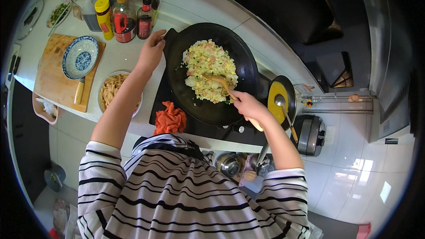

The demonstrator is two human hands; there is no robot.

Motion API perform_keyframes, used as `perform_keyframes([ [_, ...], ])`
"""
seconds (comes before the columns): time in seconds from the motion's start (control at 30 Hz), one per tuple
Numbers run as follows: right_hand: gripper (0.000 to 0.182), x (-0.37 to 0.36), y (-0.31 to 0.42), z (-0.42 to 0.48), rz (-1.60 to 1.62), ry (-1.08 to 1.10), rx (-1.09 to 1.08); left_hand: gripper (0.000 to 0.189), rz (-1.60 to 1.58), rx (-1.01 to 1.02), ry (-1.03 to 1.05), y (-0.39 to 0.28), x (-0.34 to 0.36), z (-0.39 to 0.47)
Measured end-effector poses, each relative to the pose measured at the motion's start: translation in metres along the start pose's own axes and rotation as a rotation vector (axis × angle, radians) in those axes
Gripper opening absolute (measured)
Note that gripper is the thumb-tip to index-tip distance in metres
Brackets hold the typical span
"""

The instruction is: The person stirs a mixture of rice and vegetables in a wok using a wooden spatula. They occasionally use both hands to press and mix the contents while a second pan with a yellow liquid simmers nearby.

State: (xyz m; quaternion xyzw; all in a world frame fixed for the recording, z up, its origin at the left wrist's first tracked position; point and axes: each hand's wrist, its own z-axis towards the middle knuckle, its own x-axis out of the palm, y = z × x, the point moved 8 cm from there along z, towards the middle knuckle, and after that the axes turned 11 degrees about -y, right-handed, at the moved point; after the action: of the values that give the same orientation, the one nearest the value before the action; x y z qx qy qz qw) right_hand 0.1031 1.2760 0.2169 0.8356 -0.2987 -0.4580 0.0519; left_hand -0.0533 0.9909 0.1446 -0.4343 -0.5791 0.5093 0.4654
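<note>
A large black wok (245, 59) holds fried rice (211, 69) with egg, pink bits and green pieces. My right hand (248, 106) grips a wooden spatula (221, 80), its blade resting in the rice. At the wok's left ear handle is my left hand (154, 48), its fingers near or touching the handle; whether they grip it is hard to tell. An orange-red cloth (169, 118) lies crumpled by the wok's lower left. Right of the wok, a smaller pan (291, 86) holds yellow liquid (276, 101) with a metal ladle (279, 100) in it.
A bowl of pale strips (111, 89) stands left of the cooktop. A cutting board (53, 73) carries a blue-patterned bowl (80, 58) and a knife with a wooden handle (79, 93). Sauce bottles (145, 20) line the wall. A rice cooker (308, 136) sits at the right.
</note>
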Motion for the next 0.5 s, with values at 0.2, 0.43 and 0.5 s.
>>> perform_keyframes([
  [0.2, 0.047, -0.024, 0.003, 0.001, -0.085, -0.019, -0.024, 0.032, -0.032, -0.002, -0.011, 0.005, 0.001, 0.002],
  [0.43, 0.051, -0.024, 0.009, 0.007, -0.241, 0.077, -0.073, 0.035, -0.055, -0.027, 0.024, 0.008, 0.001, 0.002],
  [0.5, 0.051, -0.021, 0.008, 0.020, -0.197, 0.076, -0.073, 0.035, -0.061, -0.017, 0.041, 0.009, 0.001, 0.004],
])
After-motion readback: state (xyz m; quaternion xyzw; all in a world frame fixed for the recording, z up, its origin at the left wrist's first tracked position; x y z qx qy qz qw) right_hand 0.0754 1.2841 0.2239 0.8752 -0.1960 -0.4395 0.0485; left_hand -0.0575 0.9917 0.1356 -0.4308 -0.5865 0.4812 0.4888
